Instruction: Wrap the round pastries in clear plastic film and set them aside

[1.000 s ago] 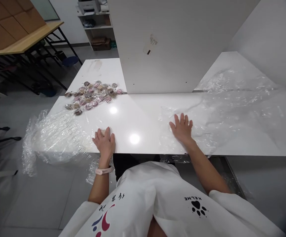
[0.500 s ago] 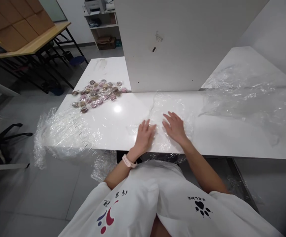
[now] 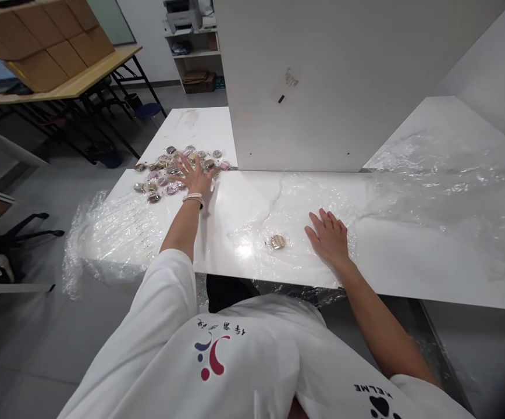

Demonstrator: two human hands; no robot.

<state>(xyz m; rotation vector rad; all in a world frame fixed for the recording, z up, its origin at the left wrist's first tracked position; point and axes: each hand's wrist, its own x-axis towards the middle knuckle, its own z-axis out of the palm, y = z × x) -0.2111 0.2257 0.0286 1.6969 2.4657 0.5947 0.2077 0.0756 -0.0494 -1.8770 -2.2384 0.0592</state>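
My left hand (image 3: 195,174) reaches over a pile of small round wrapped pieces (image 3: 162,181) in brown, tan and pink at the table's far left; its fingers are spread across the nearest ones. My right hand (image 3: 329,237) lies flat with fingers apart on a clear plastic sheet (image 3: 300,201) in front of me. One tan wrapped round piece (image 3: 277,242) rests on that sheet, left of the right hand and apart from it. What exactly is inside the wrappers is too small to make out.
A stack of clear plastic bags (image 3: 117,230) hangs over the table's left front edge. Crumpled clear plastic film (image 3: 444,174) covers the right side. An upright white panel (image 3: 305,87) stands along the table's back. Cardboard boxes (image 3: 56,46) sit on another table.
My left hand has moved left from the sheet to the pile. A tan wrapped piece now shows on the sheet where my hands were. My right hand has shifted slightly right.
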